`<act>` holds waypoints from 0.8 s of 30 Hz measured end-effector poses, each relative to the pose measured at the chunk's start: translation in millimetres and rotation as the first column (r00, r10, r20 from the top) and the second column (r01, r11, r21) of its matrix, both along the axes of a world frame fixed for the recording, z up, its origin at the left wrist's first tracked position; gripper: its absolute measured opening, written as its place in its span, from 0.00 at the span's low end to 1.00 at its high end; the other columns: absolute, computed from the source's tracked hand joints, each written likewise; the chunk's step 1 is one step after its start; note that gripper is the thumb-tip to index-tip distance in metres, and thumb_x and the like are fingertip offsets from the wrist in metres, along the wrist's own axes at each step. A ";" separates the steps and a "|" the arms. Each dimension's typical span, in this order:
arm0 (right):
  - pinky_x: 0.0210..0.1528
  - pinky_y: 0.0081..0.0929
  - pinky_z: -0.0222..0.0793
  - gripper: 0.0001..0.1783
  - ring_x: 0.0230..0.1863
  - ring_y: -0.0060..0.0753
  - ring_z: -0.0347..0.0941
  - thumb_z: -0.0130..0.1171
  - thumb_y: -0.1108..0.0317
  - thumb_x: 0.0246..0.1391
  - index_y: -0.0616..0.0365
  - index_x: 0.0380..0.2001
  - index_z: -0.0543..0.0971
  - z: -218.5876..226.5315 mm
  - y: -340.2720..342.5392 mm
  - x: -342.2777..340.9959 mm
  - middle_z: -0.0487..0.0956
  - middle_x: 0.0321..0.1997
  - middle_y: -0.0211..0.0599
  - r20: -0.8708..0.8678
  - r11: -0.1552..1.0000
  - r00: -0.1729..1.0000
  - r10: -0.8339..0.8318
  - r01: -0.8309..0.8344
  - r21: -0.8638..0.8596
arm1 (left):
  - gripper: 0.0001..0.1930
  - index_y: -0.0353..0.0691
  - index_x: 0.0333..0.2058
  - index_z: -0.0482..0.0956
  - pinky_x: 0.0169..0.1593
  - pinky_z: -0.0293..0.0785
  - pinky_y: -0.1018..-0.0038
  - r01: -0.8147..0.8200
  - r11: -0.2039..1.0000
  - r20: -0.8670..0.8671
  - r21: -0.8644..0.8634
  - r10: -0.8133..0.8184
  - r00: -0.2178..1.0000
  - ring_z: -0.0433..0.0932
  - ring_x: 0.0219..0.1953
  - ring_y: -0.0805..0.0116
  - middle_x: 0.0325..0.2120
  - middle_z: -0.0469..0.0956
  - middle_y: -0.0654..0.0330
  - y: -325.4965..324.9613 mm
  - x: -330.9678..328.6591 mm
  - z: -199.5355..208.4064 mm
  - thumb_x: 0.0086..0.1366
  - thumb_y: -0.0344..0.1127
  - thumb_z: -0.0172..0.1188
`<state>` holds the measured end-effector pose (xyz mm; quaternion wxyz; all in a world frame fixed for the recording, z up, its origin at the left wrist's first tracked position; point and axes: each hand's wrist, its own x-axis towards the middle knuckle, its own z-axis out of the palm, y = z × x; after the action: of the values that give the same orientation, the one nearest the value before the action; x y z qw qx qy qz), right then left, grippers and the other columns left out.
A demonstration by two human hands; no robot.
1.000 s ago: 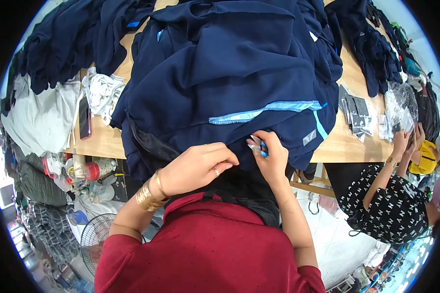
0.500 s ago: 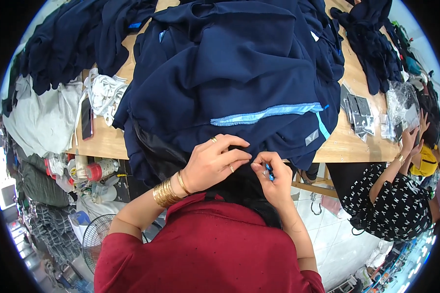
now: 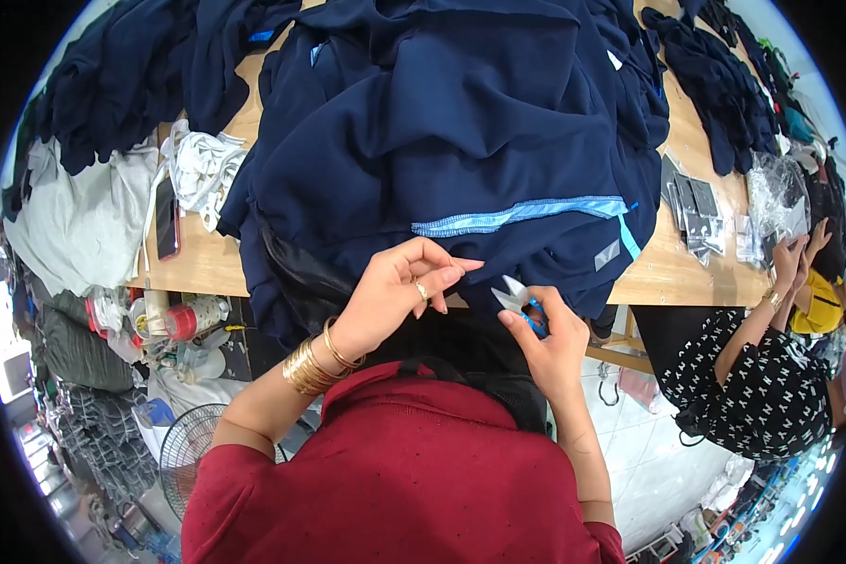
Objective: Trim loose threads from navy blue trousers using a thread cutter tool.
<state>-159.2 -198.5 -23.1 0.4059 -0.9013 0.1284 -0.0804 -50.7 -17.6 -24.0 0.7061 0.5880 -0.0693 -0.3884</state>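
A large navy garment (image 3: 489, 103) lies bunched over the table in front of me, its near edge hanging over the side. A light blue strip (image 3: 522, 215) runs along its seam, and a small grey patch (image 3: 607, 255) sits near the right corner. My right hand (image 3: 556, 336) grips a pair of blue-handled thread snips (image 3: 513, 294), blades apart and pointing up and left. Just left of the blades, my left hand (image 3: 406, 279) is closed in a pinch at the garment's near edge. Whatever is between its fingertips is too small to make out.
More navy garments (image 3: 132, 75) and pale grey cloth (image 3: 85, 211) lie at the left, beside a phone (image 3: 167, 226). Dark packets (image 3: 696, 211) and clear plastic (image 3: 777, 197) are at the right, where another person (image 3: 752, 385) works. A fan (image 3: 193, 451) stands low at left.
My right hand has moved slightly right and turned, so the snips' blades now show, spread apart. The left hand has drawn its fingers together into a pinch, apart from the right hand.
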 end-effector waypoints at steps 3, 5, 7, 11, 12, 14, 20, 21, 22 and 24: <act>0.23 0.25 0.61 0.13 0.20 0.34 0.68 0.64 0.60 0.45 0.58 0.24 0.74 -1.1 5.3 -0.1 0.72 0.17 0.33 0.011 0.991 1.000 0.024 -0.022 -0.135 | 0.06 0.38 0.31 0.70 0.24 0.65 0.88 -0.005 1.000 -0.032 -0.024 0.004 0.999 0.68 0.20 0.84 0.45 0.75 0.47 1.5 0.9 0.9 0.62 0.34 0.54; 0.23 0.25 0.61 0.13 0.20 0.34 0.69 0.64 0.60 0.45 0.57 0.24 0.74 -1.6 7.4 2.4 0.72 0.18 0.33 0.050 0.980 0.997 0.058 -0.047 -0.195 | 0.06 0.38 0.30 0.71 0.24 0.65 0.88 -0.006 0.999 -0.031 -0.031 0.005 0.999 0.67 0.20 0.84 0.45 0.75 0.48 1.2 -0.2 0.0 0.62 0.34 0.54; 0.22 0.26 0.61 0.13 0.20 0.33 0.69 0.64 0.59 0.45 0.57 0.24 0.74 -2.0 8.7 4.6 0.72 0.18 0.33 0.087 0.964 0.992 0.093 -0.068 -0.257 | 0.07 0.38 0.31 0.73 0.23 0.63 0.89 -0.001 1.000 -0.029 -0.031 0.000 1.000 0.68 0.21 0.85 0.43 0.77 0.55 0.7 -1.9 -1.1 0.63 0.35 0.55; 0.22 0.27 0.61 0.14 0.19 0.32 0.68 0.63 0.57 0.45 0.55 0.24 0.74 -3.4 9.7 8.4 0.72 0.18 0.32 0.104 0.934 0.986 0.127 -0.084 -0.346 | 0.07 0.38 0.30 0.73 0.24 0.63 0.89 0.006 1.000 -0.018 -0.024 -0.006 1.000 0.67 0.22 0.86 0.44 0.76 0.55 0.0 -3.6 0.8 0.63 0.35 0.55; 0.22 0.26 0.61 0.14 0.19 0.32 0.68 0.63 0.56 0.45 0.55 0.25 0.74 -4.0 9.8 8.9 0.71 0.18 0.31 0.099 0.929 0.986 0.137 -0.093 -0.359 | 0.06 0.38 0.29 0.72 0.23 0.63 0.89 0.006 1.000 -0.020 -0.012 -0.006 1.000 0.67 0.21 0.86 0.44 0.76 0.53 -0.8 -3.7 2.7 0.62 0.34 0.54; 0.22 0.26 0.61 0.14 0.19 0.32 0.67 0.62 0.56 0.45 0.55 0.25 0.74 -3.8 10.0 9.7 0.71 0.17 0.31 0.095 0.927 0.985 0.143 -0.100 -0.363 | 0.06 0.38 0.29 0.71 0.22 0.63 0.89 0.006 1.000 -0.022 0.000 -0.006 1.000 0.66 0.21 0.86 0.44 0.76 0.51 -1.4 -4.0 3.7 0.62 0.33 0.54; 0.21 0.26 0.61 0.14 0.18 0.32 0.67 0.62 0.56 0.46 0.55 0.25 0.74 -5.7 9.3 10.9 0.70 0.17 0.31 0.091 0.921 0.984 0.152 -0.107 -0.374 | 0.06 0.39 0.28 0.71 0.21 0.61 0.90 0.020 1.000 0.027 -0.012 -0.020 0.999 0.66 0.21 0.86 0.45 0.76 0.52 -2.7 -3.8 3.3 0.62 0.33 0.54; 0.21 0.26 0.61 0.14 0.18 0.32 0.68 0.61 0.56 0.46 0.55 0.25 0.74 -5.6 8.9 10.7 0.70 0.17 0.31 0.087 0.920 0.984 0.156 -0.113 -0.376 | 0.05 0.38 0.28 0.71 0.21 0.61 0.90 0.022 1.000 0.023 -0.020 -0.022 1.000 0.66 0.21 0.86 0.45 0.76 0.52 -2.8 -3.9 3.1 0.62 0.32 0.54; 0.21 0.26 0.61 0.14 0.18 0.32 0.68 0.61 0.56 0.46 0.55 0.25 0.74 -6.1 8.5 10.6 0.70 0.17 0.31 0.089 0.919 0.985 0.145 -0.101 -0.382 | 0.05 0.38 0.28 0.71 0.21 0.61 0.91 0.028 0.999 0.019 -0.032 -0.027 0.999 0.66 0.21 0.86 0.45 0.75 0.52 -3.2 -3.9 3.1 0.62 0.32 0.54; 0.20 0.27 0.61 0.13 0.18 0.32 0.68 0.61 0.57 0.47 0.54 0.25 0.74 -6.5 8.4 10.9 0.71 0.17 0.31 0.081 0.924 0.986 0.148 -0.109 -0.367 | 0.05 0.38 0.28 0.71 0.22 0.62 0.90 0.029 0.999 0.029 -0.024 -0.028 0.999 0.67 0.22 0.86 0.44 0.76 0.52 -2.2 -5.3 7.4 0.61 0.32 0.55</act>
<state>-148.2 -190.1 -29.6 0.2439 -0.9614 0.0301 -0.1242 -56.0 -19.8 -16.6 0.7067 0.5837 -0.0926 -0.3889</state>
